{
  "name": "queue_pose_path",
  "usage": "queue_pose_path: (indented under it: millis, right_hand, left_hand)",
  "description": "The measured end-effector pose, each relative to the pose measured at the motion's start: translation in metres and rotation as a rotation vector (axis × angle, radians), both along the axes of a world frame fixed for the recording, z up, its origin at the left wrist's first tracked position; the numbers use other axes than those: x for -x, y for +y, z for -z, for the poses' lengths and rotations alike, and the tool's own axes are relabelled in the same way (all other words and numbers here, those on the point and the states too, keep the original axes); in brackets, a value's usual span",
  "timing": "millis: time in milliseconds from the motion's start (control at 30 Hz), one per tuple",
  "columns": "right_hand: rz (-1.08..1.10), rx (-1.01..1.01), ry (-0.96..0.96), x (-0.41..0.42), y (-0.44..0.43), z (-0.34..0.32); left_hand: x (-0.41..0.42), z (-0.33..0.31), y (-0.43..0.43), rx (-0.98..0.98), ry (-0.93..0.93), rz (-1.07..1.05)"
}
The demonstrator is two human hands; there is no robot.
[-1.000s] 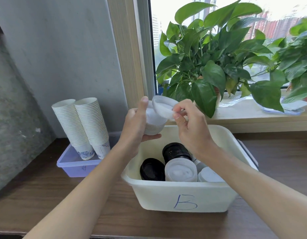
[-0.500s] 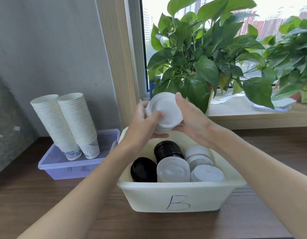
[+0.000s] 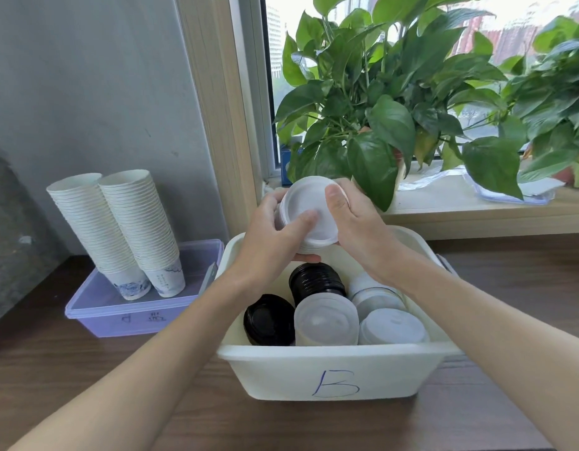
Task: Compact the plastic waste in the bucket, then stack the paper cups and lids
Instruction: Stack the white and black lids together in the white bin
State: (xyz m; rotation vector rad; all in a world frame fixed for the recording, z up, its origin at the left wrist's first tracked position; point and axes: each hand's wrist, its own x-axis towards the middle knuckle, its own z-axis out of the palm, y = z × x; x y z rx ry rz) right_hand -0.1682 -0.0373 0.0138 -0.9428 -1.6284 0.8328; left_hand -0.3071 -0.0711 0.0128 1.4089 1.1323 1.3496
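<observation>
Your left hand [image 3: 272,236] and right hand [image 3: 359,222] cover most of the white lid stack [image 3: 306,203], so the number of lids under your fingers cannot be told. Behind your fingers, part of the white bin [image 3: 330,354]'s far wall is hidden. Left of your fingers, the writing on the purple box [image 3: 96,320] is too small to read. Your left forearm [image 3: 145,372] and right forearm [image 3: 496,320] are cut off at the lower edge.

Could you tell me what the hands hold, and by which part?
A white lid stack: the left hand grips its side, the right hand its top rim.
</observation>
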Motion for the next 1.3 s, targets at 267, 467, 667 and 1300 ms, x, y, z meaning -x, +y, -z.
queue_pose_path:
  millis: [267,467,667,1300]
  right_hand:
    - [-0.172,0.309,0.141,-0.003,0.003,-0.004]
    - [0.084,0.013,0.076,0.003,0.004,-0.003]
    - [0.073,-0.060,0.010,0.003,0.003,0.000]
    - [0.053,-0.064,0.147,-0.001,0.002,0.000]
  left_hand:
    - [0.006,0.002,0.002,-0.032,0.071,0.029]
    - [0.002,0.005,-0.001,-0.105,0.134,0.005]
    - [0.003,0.004,0.000,-0.159,0.135,0.021]
    - [0.002,0.009,0.003,-0.137,0.168,-0.013]
